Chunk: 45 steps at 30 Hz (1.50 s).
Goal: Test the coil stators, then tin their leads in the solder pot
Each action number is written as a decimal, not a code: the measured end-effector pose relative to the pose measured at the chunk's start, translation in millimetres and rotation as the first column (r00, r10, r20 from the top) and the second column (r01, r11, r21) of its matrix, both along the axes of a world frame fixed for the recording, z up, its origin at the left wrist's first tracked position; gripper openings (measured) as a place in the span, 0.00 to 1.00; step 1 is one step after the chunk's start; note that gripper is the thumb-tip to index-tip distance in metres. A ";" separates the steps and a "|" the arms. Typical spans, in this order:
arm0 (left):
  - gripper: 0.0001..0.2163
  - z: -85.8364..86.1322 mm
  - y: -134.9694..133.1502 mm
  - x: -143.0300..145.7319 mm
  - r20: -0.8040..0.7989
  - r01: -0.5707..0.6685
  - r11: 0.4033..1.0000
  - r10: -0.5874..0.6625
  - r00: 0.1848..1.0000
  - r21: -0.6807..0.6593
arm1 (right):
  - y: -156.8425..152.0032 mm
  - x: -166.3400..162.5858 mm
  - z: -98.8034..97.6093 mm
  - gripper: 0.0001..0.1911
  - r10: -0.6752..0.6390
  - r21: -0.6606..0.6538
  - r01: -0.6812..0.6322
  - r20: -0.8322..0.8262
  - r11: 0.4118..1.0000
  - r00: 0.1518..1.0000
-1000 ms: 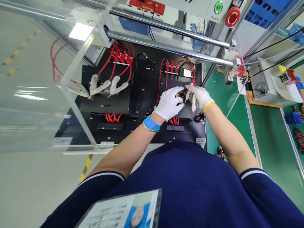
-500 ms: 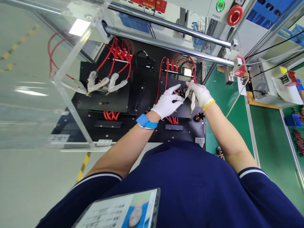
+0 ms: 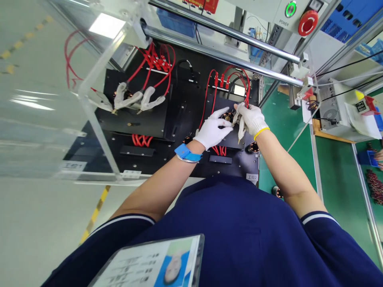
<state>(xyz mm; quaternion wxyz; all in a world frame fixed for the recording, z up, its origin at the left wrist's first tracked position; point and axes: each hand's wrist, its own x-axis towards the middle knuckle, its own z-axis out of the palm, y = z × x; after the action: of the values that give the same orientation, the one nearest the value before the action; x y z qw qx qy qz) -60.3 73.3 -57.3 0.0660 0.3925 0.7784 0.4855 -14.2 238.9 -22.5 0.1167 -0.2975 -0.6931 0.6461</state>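
Note:
Both hands wear white gloves and meet over the right black test plate. My left hand rests beside a small copper-wound coil, fingers spread and touching it. My right hand is closed on white test clips wired with red leads, held against the coil. A blue wrist strap sits on my left wrist.
The left black plate holds more white clips on red wires with a coil between them. Loose coils lie at the fixture's front and on the green bench. A clear acrylic guard, steel rails and a red stop button surround it.
My left hand's fingers have opened from a grip on the coil to a spread touch. The right hand stays closed on the clips. The view has shifted slightly.

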 end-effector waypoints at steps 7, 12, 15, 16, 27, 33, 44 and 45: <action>0.06 0.9 0.3 3.6 0.059 -0.049 0.997 0.046 0.997 0.055 | 5.8 15.7 9.4 0.18 -0.019 0.011 0.017 0.103 1.000 0.995; 0.07 -8.0 3.5 8.0 0.232 -0.149 0.974 0.107 0.967 0.170 | 14.5 20.8 9.5 0.08 -0.261 -0.242 0.266 0.050 0.933 0.964; 0.08 -15.5 6.5 9.4 0.297 -0.187 0.953 0.113 0.948 0.237 | 16.3 13.5 1.0 0.06 -0.410 -0.397 0.376 0.000 0.837 0.912; 0.08 -17.3 7.2 9.6 0.307 -0.194 0.951 0.115 0.945 0.242 | 16.7 10.9 -2.8 0.07 -0.447 -0.424 0.402 -0.006 0.812 0.895; 0.06 -11.0 8.8 12.9 0.302 -0.205 0.959 0.140 0.943 0.194 | 11.8 2.0 -23.0 0.09 -0.635 -0.424 0.547 -0.090 0.721 0.767; 0.06 -11.8 9.0 13.1 0.292 -0.208 0.958 0.145 0.945 0.197 | 5.4 -0.3 -25.4 0.09 -0.657 -0.414 0.567 -0.108 0.712 0.746; 0.06 -8.7 -0.5 14.2 0.230 -0.161 0.978 0.127 0.965 0.132 | 12.8 2.9 -35.8 0.11 -0.667 -0.305 0.612 -0.119 0.729 0.735; 0.07 -7.9 -3.7 15.1 0.210 -0.154 0.982 0.129 0.969 0.109 | 13.9 3.0 -37.3 0.11 -0.670 -0.291 0.620 -0.114 0.729 0.734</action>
<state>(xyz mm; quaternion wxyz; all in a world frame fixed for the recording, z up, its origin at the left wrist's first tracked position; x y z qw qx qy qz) -45.2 69.6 -65.1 0.0851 0.2881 0.7619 0.5738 -11.3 252.8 -59.8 0.3721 -0.4618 -0.4481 0.6690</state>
